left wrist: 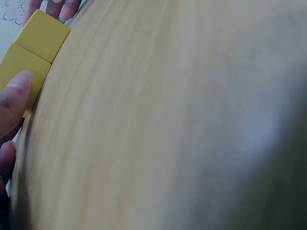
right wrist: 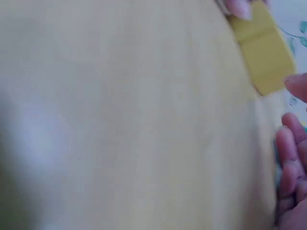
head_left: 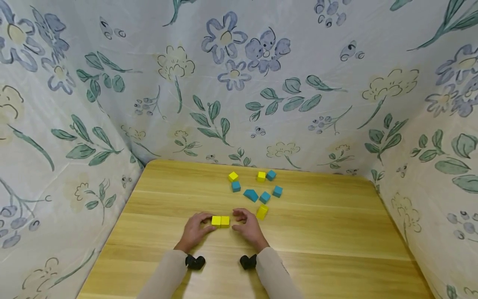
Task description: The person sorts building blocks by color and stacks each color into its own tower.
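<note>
Two yellow blocks sit side by side on the table, face to face: a left yellow block [head_left: 216, 221] and a right yellow block [head_left: 225, 221]. My left hand [head_left: 195, 231] pinches the left one, its thumb [left wrist: 19, 88] on the near face and its fingers toward the back. To the right of the pair is my right hand [head_left: 249, 227], its fingers loosely bent and apart from the blocks. In the right wrist view, a gap shows between its fingers [right wrist: 288, 148] and the end of the yellow pair [right wrist: 271, 62].
Beyond the right hand lies a yellow block [head_left: 262, 211]. Farther back are a blue wedge-like block [head_left: 251, 195], several blue cubes [head_left: 264, 197] and two yellow cubes [head_left: 233, 177]. Flowered cloth [head_left: 239, 120] rises behind the wooden table [head_left: 336, 232] and along its sides.
</note>
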Tool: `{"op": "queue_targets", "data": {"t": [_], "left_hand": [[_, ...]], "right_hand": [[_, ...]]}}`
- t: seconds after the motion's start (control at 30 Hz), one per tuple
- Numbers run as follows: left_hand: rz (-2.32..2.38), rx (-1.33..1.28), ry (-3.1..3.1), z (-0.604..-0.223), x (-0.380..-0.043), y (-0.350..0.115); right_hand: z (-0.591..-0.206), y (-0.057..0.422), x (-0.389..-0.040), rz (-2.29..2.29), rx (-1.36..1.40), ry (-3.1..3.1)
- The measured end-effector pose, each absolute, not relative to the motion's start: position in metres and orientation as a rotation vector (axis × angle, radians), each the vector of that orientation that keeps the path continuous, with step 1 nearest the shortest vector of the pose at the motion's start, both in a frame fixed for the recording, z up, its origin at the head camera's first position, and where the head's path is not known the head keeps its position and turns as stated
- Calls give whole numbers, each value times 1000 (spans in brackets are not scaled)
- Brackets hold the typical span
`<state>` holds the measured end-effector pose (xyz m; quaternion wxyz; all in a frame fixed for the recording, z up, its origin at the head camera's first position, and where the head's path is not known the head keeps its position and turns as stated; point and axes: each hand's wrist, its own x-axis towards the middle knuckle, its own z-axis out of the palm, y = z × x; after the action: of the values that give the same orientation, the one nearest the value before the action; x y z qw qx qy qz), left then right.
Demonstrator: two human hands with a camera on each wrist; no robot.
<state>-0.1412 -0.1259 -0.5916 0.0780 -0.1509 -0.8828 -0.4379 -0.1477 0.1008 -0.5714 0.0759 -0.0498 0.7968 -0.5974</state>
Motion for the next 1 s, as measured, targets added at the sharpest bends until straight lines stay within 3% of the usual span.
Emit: {"op": "queue_targets", "data": {"t": [0.27,0.6,1.0], "left_hand": [[-1313,-430,-2639,-592,-141,-127],[-1267,-485,-2613,-597,-142,-129],[-1238,-506,-2639,-599,-143,-129]], "right_hand": [[-547,113,-169,-1940,-78,2405],[-515,104,-220,-1822,-63,2664],[-520,81,-271,-1615,-6,2725]]}}
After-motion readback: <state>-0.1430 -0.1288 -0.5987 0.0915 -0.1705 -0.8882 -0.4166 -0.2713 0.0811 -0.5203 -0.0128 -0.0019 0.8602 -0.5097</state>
